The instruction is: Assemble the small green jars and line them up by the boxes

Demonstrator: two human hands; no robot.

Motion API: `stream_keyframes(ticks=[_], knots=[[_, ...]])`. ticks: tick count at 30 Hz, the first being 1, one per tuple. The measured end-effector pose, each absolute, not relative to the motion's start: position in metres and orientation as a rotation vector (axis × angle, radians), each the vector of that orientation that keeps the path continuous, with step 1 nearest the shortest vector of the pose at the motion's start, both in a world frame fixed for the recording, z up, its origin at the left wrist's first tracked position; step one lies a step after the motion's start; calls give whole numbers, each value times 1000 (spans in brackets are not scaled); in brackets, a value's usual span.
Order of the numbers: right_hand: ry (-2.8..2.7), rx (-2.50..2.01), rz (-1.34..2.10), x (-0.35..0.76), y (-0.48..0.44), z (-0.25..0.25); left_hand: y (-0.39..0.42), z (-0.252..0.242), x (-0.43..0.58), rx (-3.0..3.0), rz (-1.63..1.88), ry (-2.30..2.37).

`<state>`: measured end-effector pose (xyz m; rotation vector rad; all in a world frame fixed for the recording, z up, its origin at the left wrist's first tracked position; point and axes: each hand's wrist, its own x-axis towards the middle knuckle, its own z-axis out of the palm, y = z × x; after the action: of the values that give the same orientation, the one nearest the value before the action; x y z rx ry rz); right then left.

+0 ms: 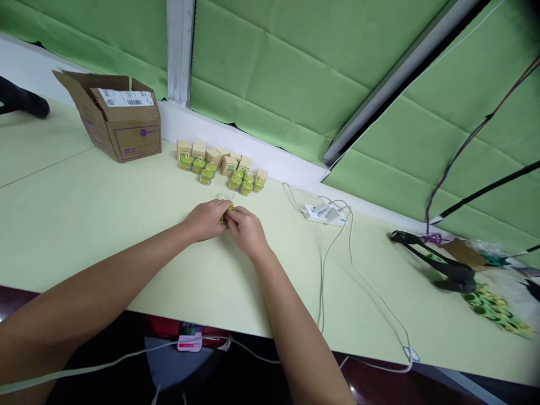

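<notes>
Over the middle of the pale table, my left hand [207,219] and my right hand [247,228] meet, fingers closed around one small green piece [228,215]. It looks like the green lids nearby, but my fingers cover most of it. Just beyond my fingertips is a small clear plastic container [225,195], partly hidden. Farther back stand several small clear jars with green lids [206,175] and loop handles, in two groups. Behind the jars are several small tan cardboard boxes [229,165], some showing a green label.
At the back left is an opened cardboard carton [135,132]. A white power strip [324,214] with plugs and cables lies right of the jars. Farther right are a black frame-like object [439,261] and green ring-shaped parts [493,309]. Green blinds [274,67] hang behind.
</notes>
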<state>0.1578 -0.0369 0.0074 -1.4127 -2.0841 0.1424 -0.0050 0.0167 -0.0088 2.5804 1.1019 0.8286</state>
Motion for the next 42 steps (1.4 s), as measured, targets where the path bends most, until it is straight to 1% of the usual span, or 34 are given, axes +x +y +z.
stream_keyframes(ticks=[10,15,25,28,34,36,42], knots=[[-2010,-1312,195,162,-33,6,14,4,-6,2500,867,1092],[-1901,-1395,190,160,-32,1,12,6,-6,2478,874,1093],[-1660,-1470,218,158,-32,7,10,5,-4,2563,891,1014],[-1542,-1511,329,159,-30,9,12,6,-5,2612,917,965],[-1382,-1399,821,163,-25,7,14,6,-6,2655,926,923],[-1369,-1348,937,165,-24,7,13,5,-6,2674,919,879],[-1444,-1320,993,171,-28,10,12,5,-7,2762,852,796]])
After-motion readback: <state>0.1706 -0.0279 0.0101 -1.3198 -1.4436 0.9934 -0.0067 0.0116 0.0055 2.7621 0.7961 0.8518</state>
